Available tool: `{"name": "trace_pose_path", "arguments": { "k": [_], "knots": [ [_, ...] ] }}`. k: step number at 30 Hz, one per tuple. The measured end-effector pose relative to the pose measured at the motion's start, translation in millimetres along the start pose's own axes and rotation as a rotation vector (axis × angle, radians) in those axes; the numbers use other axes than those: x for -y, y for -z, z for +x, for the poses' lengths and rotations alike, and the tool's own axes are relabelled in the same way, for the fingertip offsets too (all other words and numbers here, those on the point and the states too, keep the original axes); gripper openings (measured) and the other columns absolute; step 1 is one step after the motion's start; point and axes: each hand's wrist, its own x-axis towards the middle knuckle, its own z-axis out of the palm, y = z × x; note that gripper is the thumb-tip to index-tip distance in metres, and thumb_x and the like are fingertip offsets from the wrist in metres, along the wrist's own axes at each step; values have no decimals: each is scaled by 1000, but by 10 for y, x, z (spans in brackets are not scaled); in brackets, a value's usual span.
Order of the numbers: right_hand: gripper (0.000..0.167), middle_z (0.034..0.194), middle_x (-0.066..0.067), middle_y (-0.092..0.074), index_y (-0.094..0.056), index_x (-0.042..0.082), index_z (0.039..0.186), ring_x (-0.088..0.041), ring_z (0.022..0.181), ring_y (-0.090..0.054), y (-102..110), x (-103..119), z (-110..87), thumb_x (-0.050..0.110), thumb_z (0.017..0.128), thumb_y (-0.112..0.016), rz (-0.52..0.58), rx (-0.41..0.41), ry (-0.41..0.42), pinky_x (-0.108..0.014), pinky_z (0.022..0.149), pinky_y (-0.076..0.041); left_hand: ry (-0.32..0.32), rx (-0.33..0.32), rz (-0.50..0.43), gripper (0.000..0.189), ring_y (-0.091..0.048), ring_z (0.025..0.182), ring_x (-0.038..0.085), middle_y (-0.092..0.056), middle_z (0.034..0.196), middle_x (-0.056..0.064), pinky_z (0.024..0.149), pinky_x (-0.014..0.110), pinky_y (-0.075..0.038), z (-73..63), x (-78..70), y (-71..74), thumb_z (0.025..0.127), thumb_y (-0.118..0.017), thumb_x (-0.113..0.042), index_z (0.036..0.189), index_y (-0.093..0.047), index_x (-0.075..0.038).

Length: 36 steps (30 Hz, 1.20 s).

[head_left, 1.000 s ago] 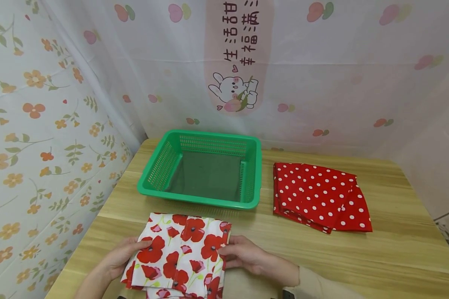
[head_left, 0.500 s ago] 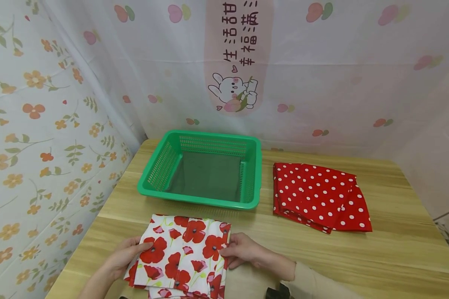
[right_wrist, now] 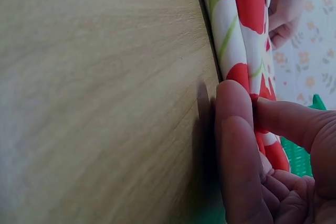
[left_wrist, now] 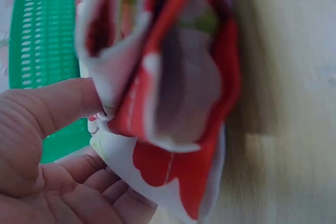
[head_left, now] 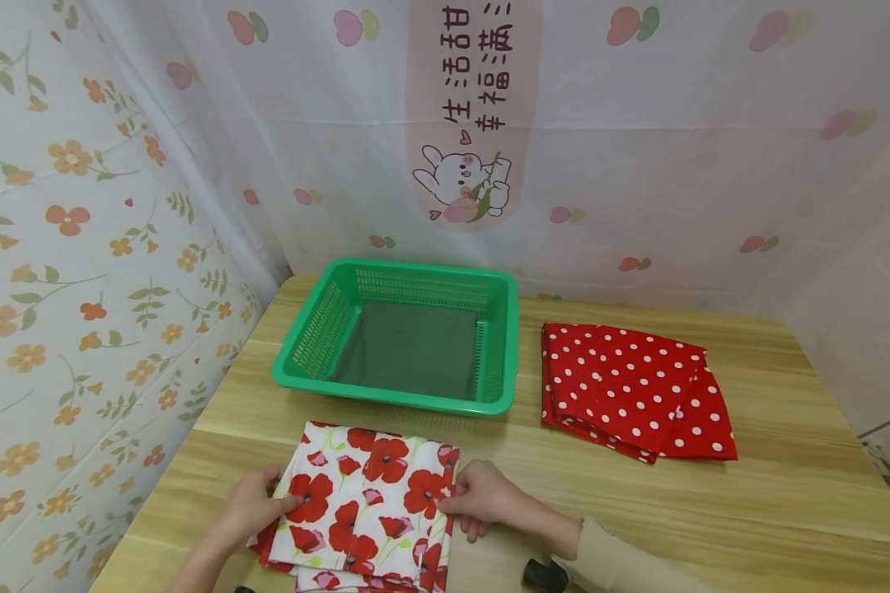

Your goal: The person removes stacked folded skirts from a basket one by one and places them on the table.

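A folded cloth (head_left: 374, 498), white with large red poppies, lies near the front of the table in several layers. My left hand (head_left: 250, 504) pinches its left edge, thumb on top and fingers beneath. At the right edge my right hand (head_left: 493, 497) pinches it between thumb and fingers, close above the tabletop. In the left wrist view the open folds of the poppy cloth (left_wrist: 176, 93) hang beside the left thumb (left_wrist: 65, 103). The right wrist view has the right hand's fingertips (right_wrist: 234, 98) against the stacked layers. The cloth's lower edge runs near the bottom of the head view.
Behind the cloth stands a green plastic basket (head_left: 396, 402) with a dark flat sheet (head_left: 415, 350) on its bottom. A folded red polka-dot cloth (head_left: 630, 387) lies to the right on the wooden table (head_left: 712, 527). Printed curtains (head_left: 638, 165) hang behind and to the left.
The poppy cloth and the left hand have shifted slightly to the right. The right hand has moved only a little. The basket and polka-dot cloth stay where they were.
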Motion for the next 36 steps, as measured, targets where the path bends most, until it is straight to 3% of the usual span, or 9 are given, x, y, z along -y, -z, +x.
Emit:
{"name": "trace_pose_path", "arguments": {
  "k": [4, 15, 22, 27, 31, 36],
  "knots": [
    [32, 46, -3, -57, -57, 5, 59, -11, 37, -56, -7, 7, 1, 21, 82, -72, -44, -13, 7, -17, 35, -40, -52, -42, 175, 27, -49, 68, 16, -58, 73, 3, 63, 30, -42, 9, -22, 6, 71, -77, -9, 90, -61, 3],
    [31, 45, -4, -54, -58, 7, 58, -14, 37, -54, 11, 64, -22, 22, 80, -75, -138, -55, 26, -16, 36, -36, -45, -57, 226, 27, -42, 61, 17, -46, 64, 3, 54, 29, -35, 9, -39, 10, 70, -78, -7, 81, -55, 1],
    [23, 50, -2, -57, -61, 7, 65, -16, 43, -58, 160, 136, -27, 19, 82, -72, -148, -59, 124, -23, 42, -42, -15, -60, 200, 30, -48, 69, 19, -53, 75, 6, 59, 30, -43, -10, -148, 76, 74, -76, -7, 92, -56, 5],
    [17, 55, -3, -60, -64, 8, 72, -17, 48, -59, 244, 204, -39, 18, 83, -71, -148, -61, 188, -22, 46, -42, -87, -79, 176, 28, -50, 72, 18, -55, 77, 4, 62, 29, -45, 0, -223, 109, 74, -76, -9, 93, -61, 4],
    [13, 62, -7, -63, -65, 8, 77, -21, 53, -60, 298, 288, -81, 18, 83, -71, -119, -67, 224, -23, 48, -44, -129, -71, 102, 29, -56, 74, 16, -60, 79, 2, 63, 25, -48, 8, -292, 113, 75, -77, -13, 95, -63, 3],
    [14, 74, -3, -65, -65, 3, 85, -15, 61, -61, 382, 409, -142, 16, 84, -70, -100, -91, 307, -25, 53, -50, -153, -56, -32, 27, -61, 80, 17, -64, 85, 5, 66, 23, -51, 18, -405, 81, 78, -74, -10, 98, -62, 3]
  ]
}}
